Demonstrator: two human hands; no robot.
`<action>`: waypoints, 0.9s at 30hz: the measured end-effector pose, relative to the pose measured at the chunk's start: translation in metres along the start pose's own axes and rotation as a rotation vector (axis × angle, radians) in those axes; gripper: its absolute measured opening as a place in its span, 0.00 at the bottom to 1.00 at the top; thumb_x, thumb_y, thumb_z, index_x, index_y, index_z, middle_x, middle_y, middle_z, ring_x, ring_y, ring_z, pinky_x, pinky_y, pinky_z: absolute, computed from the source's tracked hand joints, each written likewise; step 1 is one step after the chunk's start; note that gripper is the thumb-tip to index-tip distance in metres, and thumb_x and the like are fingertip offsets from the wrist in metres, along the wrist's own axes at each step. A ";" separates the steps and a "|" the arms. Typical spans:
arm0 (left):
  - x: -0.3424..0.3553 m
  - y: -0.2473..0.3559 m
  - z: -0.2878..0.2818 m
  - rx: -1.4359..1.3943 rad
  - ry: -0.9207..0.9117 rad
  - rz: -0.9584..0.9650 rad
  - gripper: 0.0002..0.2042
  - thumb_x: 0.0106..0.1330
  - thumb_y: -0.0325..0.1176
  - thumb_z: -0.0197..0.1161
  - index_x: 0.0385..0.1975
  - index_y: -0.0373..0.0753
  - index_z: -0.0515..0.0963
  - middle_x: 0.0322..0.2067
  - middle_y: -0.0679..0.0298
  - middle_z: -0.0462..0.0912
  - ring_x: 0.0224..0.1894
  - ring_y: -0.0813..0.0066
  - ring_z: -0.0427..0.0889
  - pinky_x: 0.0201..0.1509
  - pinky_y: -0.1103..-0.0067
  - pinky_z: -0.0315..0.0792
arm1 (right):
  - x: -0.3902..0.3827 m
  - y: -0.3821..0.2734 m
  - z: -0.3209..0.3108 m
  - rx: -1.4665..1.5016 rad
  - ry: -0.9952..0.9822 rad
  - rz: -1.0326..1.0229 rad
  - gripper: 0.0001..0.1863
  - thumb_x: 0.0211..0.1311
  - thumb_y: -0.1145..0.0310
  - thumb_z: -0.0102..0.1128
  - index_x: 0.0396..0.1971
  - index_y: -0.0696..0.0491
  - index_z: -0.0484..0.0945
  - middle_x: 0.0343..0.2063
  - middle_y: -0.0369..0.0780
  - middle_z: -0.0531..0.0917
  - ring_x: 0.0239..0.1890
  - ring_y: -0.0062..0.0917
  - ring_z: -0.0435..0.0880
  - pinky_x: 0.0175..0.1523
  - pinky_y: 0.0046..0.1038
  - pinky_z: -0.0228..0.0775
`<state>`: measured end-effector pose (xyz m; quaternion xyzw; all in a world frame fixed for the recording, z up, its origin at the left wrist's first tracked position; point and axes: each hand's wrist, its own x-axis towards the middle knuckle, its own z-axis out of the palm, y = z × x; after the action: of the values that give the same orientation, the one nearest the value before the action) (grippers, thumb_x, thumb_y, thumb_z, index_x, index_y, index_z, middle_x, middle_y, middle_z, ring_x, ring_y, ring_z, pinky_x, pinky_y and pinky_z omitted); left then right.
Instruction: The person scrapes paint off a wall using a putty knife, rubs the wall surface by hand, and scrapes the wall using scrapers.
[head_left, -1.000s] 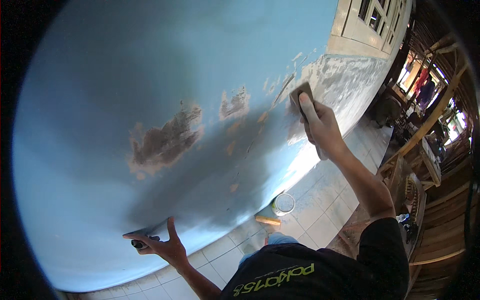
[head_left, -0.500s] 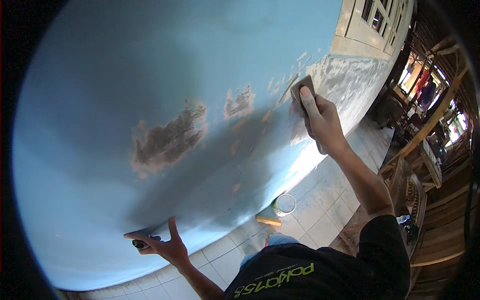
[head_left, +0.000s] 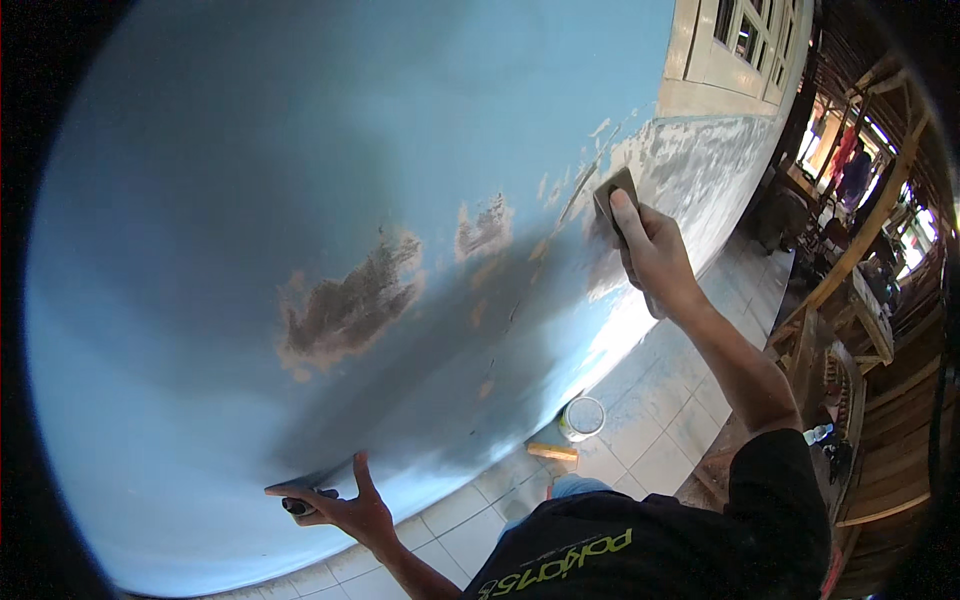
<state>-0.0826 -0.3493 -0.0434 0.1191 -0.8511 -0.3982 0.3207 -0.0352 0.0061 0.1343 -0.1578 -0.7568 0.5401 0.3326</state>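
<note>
My right hand [head_left: 650, 245] grips a flat grey block-like tool [head_left: 616, 187] against the blue wall [head_left: 450, 110], beside a rough whitish-grey patched area [head_left: 710, 160] below the window frame. My left hand [head_left: 350, 510] is at the lower left, thumb raised beside the wall, fingers holding a dark-handled flat tool [head_left: 298, 505], probably a putty knife; its blade is partly hidden in shadow. Between my hands the wall shows brownish bare patches [head_left: 345, 310], small pale flakes and a thin crack.
A white bucket [head_left: 583, 418] and a wooden bar [head_left: 553, 451] lie on the tiled floor [head_left: 640, 430] by the wall's foot. A white window frame [head_left: 730, 50] is at the upper right. Timber posts [head_left: 840, 270], benches and clutter line the right side.
The whole view has shifted slightly, with wall and hands now a little lower and further right than half a second ago. Both hands keep their tools, with little movement against the wall.
</note>
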 end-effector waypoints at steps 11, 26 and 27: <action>0.004 0.002 -0.001 0.043 -0.001 -0.036 0.55 0.50 0.53 0.70 0.68 0.48 0.33 0.54 0.39 0.50 0.59 0.46 0.58 0.58 0.58 0.61 | 0.008 -0.007 -0.002 0.015 -0.021 0.034 0.26 0.63 0.44 0.49 0.18 0.51 0.67 0.07 0.25 0.58 0.06 0.07 0.52 0.10 0.16 0.40; 0.002 0.004 0.001 0.054 0.006 -0.040 0.55 0.50 0.53 0.69 0.68 0.49 0.33 0.54 0.40 0.51 0.58 0.46 0.59 0.58 0.58 0.61 | 0.005 -0.017 -0.005 -0.039 -0.009 0.091 0.25 0.63 0.44 0.49 0.17 0.50 0.66 0.06 0.25 0.59 0.06 0.07 0.53 0.10 0.15 0.42; 0.001 0.004 -0.001 0.061 -0.009 -0.042 0.55 0.50 0.53 0.69 0.68 0.49 0.32 0.54 0.40 0.51 0.58 0.45 0.59 0.58 0.58 0.61 | 0.008 -0.018 -0.004 -0.043 -0.003 0.059 0.25 0.63 0.44 0.49 0.17 0.50 0.66 0.06 0.25 0.59 0.06 0.07 0.53 0.10 0.14 0.42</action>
<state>-0.0830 -0.3475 -0.0393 0.1450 -0.8616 -0.3791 0.3047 -0.0362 0.0070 0.1543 -0.1862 -0.7639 0.5335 0.3118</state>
